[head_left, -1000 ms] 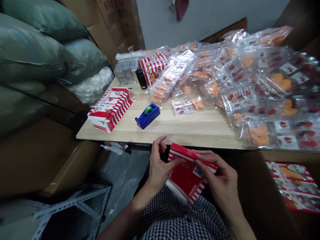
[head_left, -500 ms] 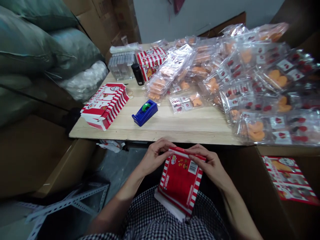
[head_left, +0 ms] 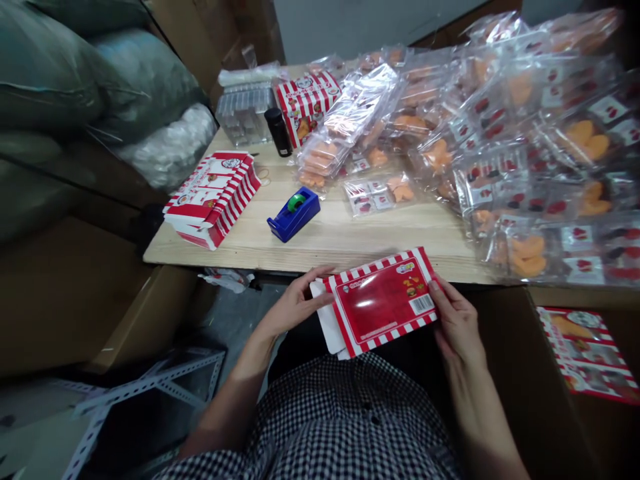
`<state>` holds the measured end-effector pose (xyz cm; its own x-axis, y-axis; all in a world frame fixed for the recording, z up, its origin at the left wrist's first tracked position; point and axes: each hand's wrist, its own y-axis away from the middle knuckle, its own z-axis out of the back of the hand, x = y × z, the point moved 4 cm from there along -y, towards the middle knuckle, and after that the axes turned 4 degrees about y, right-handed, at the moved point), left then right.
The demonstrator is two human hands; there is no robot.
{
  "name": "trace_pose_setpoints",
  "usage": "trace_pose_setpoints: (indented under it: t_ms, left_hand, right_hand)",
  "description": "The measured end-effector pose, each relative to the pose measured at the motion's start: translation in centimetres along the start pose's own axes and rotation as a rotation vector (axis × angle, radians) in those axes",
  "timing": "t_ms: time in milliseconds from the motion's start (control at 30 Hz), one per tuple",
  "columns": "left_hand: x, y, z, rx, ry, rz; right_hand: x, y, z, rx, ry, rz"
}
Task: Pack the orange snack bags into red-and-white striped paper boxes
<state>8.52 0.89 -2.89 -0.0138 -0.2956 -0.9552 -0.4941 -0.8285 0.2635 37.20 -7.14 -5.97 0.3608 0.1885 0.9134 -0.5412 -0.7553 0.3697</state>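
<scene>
A red cardboard box (head_left: 383,300) with white-striped edges and a barcode is held between my hands, just in front of the table edge. Its white end flaps stick out open on the left. My left hand (head_left: 303,300) is closed on that flap end, fingers behind and thumb in front. At the opposite end, my right hand (head_left: 455,317) grips the box near the barcode, with the thumb on the printed face and the other fingers partly hidden behind. The box lies tilted, its barcode side towards the right.
On the wooden table (head_left: 345,240) are a blue tape dispenser (head_left: 294,215), a stack of striped cartons (head_left: 213,197), a black bottle (head_left: 278,132), clear plastic cases (head_left: 245,113) and a heap of bagged toy pieces (head_left: 480,153). An open carton (head_left: 545,373) on the right holds a printed box (head_left: 587,350).
The box has turned sideways, its flap end now at the left and its barcode end at the right. My left hand has moved from the top edge to the flaps.
</scene>
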Motion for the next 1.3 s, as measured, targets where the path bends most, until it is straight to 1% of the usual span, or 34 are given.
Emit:
trace_pose_setpoints:
  t_ms: [67, 167, 233, 267, 300, 367, 400, 433, 467, 533, 600, 667, 733, 800, 833, 900, 933, 967, 1000, 1033, 1100, 1133, 1167, 1200, 1233, 1267, 1300]
  left_hand:
    - [0.4, 0.4, -0.4, -0.022, 0.093, 0.072]
    - [0.5, 0.2, -1.2, -0.073, 0.2, 0.101]
    - [0.2, -0.3, -1.3, -0.109, 0.208, 0.094]
    - [0.0, -0.7, -1.1, -0.127, 0.201, 0.09]
    - [-0.3, -1.0, -0.8, -0.145, 0.191, 0.086]
    - [-1.1, -1.9, -0.2, -0.157, 0.16, 0.081]
    - [-1.6, -2.4, 0.0, -0.145, 0.131, 0.077]
    - [-2.1, -3.0, 0.1, -0.117, 0.096, 0.072]
    - [-2.6, -3.7, 0.1, -0.075, 0.066, 0.064]
    - [-3.4, -5.1, -0.3, 0.018, 0.039, 0.049]
    - [-3.7, -6.5, -0.7, 0.047, 0.044, 0.037]
    - [-3.6, -7.9, -0.9, 0.016, 0.036, 0.03]
    - [-3.5, -9.0, -1.0, -0.025, -0.048, -0.007]
    - [-3.9, -9.7, -0.7, -0.086, -0.243, -0.127]
    - [-4.4, -9.8, -0.2, -0.156, -0.385, -0.222]
    - [-5.5, -9.6, 1.4, -0.359, -0.717, -0.414]
    - [-5.9, -9.4, 2.4, -0.464, -0.88, -0.478]
    - [-6.2, -9.3, 3.6, -0.549, -1.026, -0.505]
    - [-6.3, -9.4, 4.9, -0.597, -1.146, -0.498]
    - [-6.3, -9.6, 6.3, -0.607, -1.233, -0.468]
    - [-6.0, -10.1, 8.6, -0.569, -1.333, -0.384]
    - [-6.0, -10.3, 9.4, -0.558, -1.368, -0.347]
    - [-6.1, -10.5, 10.0, -0.576, -1.403, -0.32]
    - [-6.4, -10.6, 10.2, -0.627, -1.439, -0.303]
    - [-6.8, -10.9, 10.1, -0.695, -1.471, -0.299]
    - [-7.3, -11.2, 9.5, -0.752, -1.49, -0.316]
    - [-7.9, -11.9, 8.5, -0.767, -1.49, -0.356]
  right_hand:
    - [-1.0, 0.3, 0.2, -0.046, -0.034, -0.017]
    - [-1.8, 0.8, 0.7, -0.105, -0.005, 0.005]
    - [-1.5, 1.0, 1.0, -0.071, 0.111, 0.06]
    - [-0.9, 1.1, 1.1, -0.045, 0.198, 0.128]
    - [-0.1, 1.2, 1.0, -0.024, 0.3, 0.233]
    - [2.2, 1.6, 0.1, 0.039, 0.562, 0.52]
    - [3.3, 1.8, -0.8, 0.091, 0.72, 0.672]
    - [4.1, 2.0, -1.9, 0.167, 0.887, 0.801]
    - [4.5, 2.1, -3.3, 0.269, 1.051, 0.892]
    - [4.5, 2.0, -5.8, 0.481, 1.304, 0.971]
    - [4.0, 1.4, -7.8, 0.626, 1.419, 0.978]
    - [3.2, 0.7, -9.0, 0.684, 1.462, 0.958]
    - [2.4, -0.3, -9.6, 0.671, 1.491, 0.948]
    - [1.9, -1.6, -9.6, 0.618, 1.526, 0.952]
    - [1.8, -2.4, -9.6, 0.591, 1.541, 0.953]
    - [1.6, -3.8, -9.3, 0.56, 1.558, 0.942]
    - [1.4, -4.4, -9.2, 0.561, 1.56, 0.93]
    - [1.3, -5.0, -9.1, 0.57, 1.56, 0.915]
    - [1.2, -5.4, -9.1, 0.578, 1.559, 0.898]
    - [1.1, -5.7, -9.1, 0.586, 1.56, 0.881]
    - [1.0, -6.0, -9.3, 0.593, 1.571, 0.845]
    - [1.0, -6.0, -9.4, 0.594, 1.578, 0.828]
    - [1.1, -6.0, -9.6, 0.594, 1.585, 0.813]
    - [1.2, -5.9, -9.7, 0.595, 1.592, 0.798]
    - [1.2, -5.9, -9.7, 0.597, 1.599, 0.783]
    - [1.3, -5.8, -9.8, 0.602, 1.608, 0.77]
    - [1.4, -5.8, -9.8, 0.609, 1.616, 0.757]
